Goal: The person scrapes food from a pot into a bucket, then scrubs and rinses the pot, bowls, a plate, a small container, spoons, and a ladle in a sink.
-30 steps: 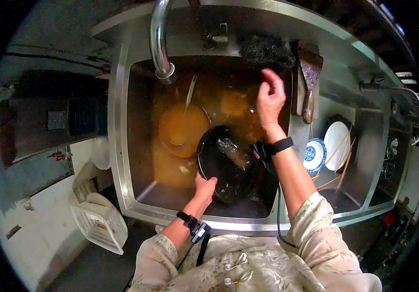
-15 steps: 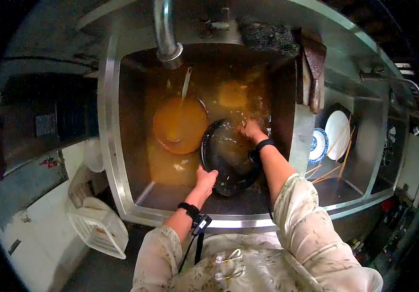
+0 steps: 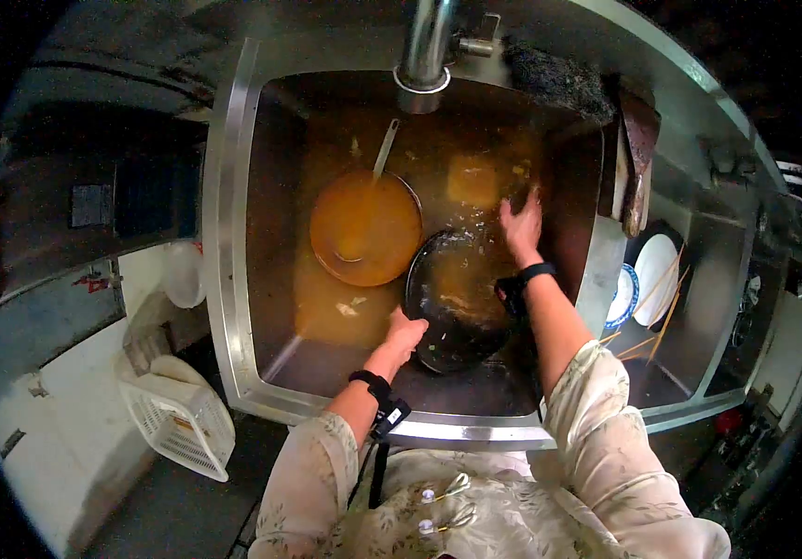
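Black pan sits in brownish water, its rim pinched by the left hand; the right hand, fingers apart, hovers beyond it, beside a yellowish block.

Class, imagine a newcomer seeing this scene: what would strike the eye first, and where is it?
Probably the murky orange-brown water in the metal sink, with a round bowl and a ladle in its left half. Next, the black pan near the middle, its rim held by the left hand, the right hand open beyond it.
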`<action>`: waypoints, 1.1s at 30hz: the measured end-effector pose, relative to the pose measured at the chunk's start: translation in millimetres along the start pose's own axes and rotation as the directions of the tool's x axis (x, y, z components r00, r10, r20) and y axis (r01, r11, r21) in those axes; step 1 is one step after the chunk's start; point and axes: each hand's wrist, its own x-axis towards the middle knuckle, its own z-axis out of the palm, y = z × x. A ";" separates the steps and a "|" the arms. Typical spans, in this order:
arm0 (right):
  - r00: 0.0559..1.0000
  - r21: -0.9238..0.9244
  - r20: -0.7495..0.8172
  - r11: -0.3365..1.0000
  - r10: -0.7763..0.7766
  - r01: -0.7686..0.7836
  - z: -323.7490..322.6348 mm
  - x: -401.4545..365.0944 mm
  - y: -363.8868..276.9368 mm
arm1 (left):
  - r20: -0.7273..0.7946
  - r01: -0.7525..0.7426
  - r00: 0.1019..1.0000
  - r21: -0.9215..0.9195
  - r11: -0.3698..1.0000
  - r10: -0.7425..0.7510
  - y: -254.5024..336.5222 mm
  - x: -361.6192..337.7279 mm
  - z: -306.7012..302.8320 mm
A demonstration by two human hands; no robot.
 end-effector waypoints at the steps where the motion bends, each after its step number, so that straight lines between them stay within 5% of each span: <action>1: 0.999 -0.032 0.007 0.999 0.032 -0.031 4.9 14.1 0.2 | -0.014 -0.016 1.000 0.053 0.998 0.017 5.9 -0.2 -0.1; 7: 0.877 -0.096 0.445 0.983 0.182 -0.155 59.9 107.9 36.5 | 0.024 -0.149 0.989 0.205 0.967 0.147 -10.4 49.6 -15.8; 10: 0.763 0.100 0.626 0.955 0.159 -0.280 78.2 118.0 43.0 | 0.024 -0.219 0.973 0.391 0.894 0.228 12.4 28.3 -22.7; 11: 0.842 -0.161 0.532 0.987 0.090 -0.004 112.0 130.8 77.3 | -0.078 -0.250 0.941 0.493 0.833 0.328 -0.4 39.9 -21.0; 12: 0.834 -0.159 0.545 0.987 0.087 0.002 109.4 113.9 65.6 | -0.090 -0.237 0.944 0.489 0.840 0.319 1.8 40.7 -27.0; 14: 0.874 -0.043 0.461 0.980 -0.152 0.193 78.4 68.4 31.3 | 0.151 -0.289 0.957 0.436 0.852 0.247 14.6 38.3 -38.8; 17: 0.899 0.033 0.365 0.968 -0.242 0.247 68.9 17.7 64.1 | 0.158 -0.296 0.953 0.308 0.904 0.259 13.5 22.3 -49.7; 18: 0.893 0.034 0.381 0.968 -0.241 0.247 56.2 2.5 62.1 | 0.149 -0.330 0.943 0.290 0.898 0.298 10.0 23.7 -51.9; 21: 0.922 -0.061 0.373 0.994 0.103 -0.086 25.9 -28.2 51.4 | 0.042 -0.344 0.936 0.314 0.885 0.349 2.9 33.9 -70.4; 25: 0.926 -0.176 0.369 0.984 0.084 -0.019 5.5 -56.6 61.7 | -0.138 -0.308 0.912 0.388 0.869 0.385 -22.6 58.8 -108.1; 27: 0.921 -0.197 0.390 0.977 0.005 0.078 4.9 -60.6 71.0 | -0.329 -0.061 0.855 0.703 0.708 0.401 -8.6 46.4 -118.1; 28: 0.915 -0.203 0.402 0.971 -0.034 0.126 5.4 -62.5 73.6 | -0.326 -0.064 0.855 0.706 0.706 0.404 -4.9 45.1 -119.6; 30: 0.868 -0.251 0.489 0.967 0.089 0.042 7.0 -52.4 75.6 | -0.227 0.055 0.918 0.885 0.462 0.326 -5.5 42.7 -118.4; 32: 0.808 -0.303 0.551 0.952 0.207 -0.037 7.9 -50.4 73.5 | -0.197 0.048 0.947 0.866 0.497 0.253 -8.9 48.8 -108.8; 33: 0.875 -0.252 0.476 0.967 0.088 0.041 14.8 -53.2 88.0 | -0.170 0.046 0.968 0.844 0.534 0.184 -10.6 54.6 -103.5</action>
